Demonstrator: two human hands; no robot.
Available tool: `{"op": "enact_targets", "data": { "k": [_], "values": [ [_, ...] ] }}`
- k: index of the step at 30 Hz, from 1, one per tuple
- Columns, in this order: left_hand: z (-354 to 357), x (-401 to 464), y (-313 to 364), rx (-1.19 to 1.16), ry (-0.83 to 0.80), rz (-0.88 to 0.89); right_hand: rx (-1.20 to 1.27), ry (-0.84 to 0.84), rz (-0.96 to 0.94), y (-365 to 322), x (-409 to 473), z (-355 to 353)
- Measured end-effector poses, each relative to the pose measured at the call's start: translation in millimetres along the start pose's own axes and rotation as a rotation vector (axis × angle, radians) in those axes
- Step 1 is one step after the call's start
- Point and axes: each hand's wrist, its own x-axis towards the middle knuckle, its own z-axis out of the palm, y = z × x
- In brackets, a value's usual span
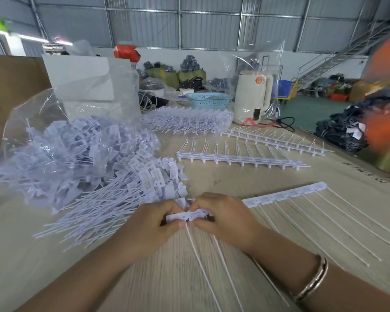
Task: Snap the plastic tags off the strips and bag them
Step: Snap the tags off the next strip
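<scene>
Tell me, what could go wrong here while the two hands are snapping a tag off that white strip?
Both hands, left hand and right hand, pinch the strip right at the joint, so a hard snap might tear a tag or nip a fingertip. The long tails lying across the table could tangle or catch on the wrist bangle. The loose tag pile spills outside the clear bag, so pieces may slide off uncounted.

Both hands — left (154, 218), right (223, 216) — pinch a white tag strip (284, 194) beside loose tags (144, 181).
</scene>
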Motion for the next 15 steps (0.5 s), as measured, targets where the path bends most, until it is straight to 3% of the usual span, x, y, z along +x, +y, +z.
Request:
{"op": "enact_targets", "data": {
  "k": [15],
  "values": [
    [-4.7, 1.9, -0.8, -0.109, -0.036, -0.078, 0.056, -0.066, -0.018, 0.9, 1.5, -3.2]
  ]
}}
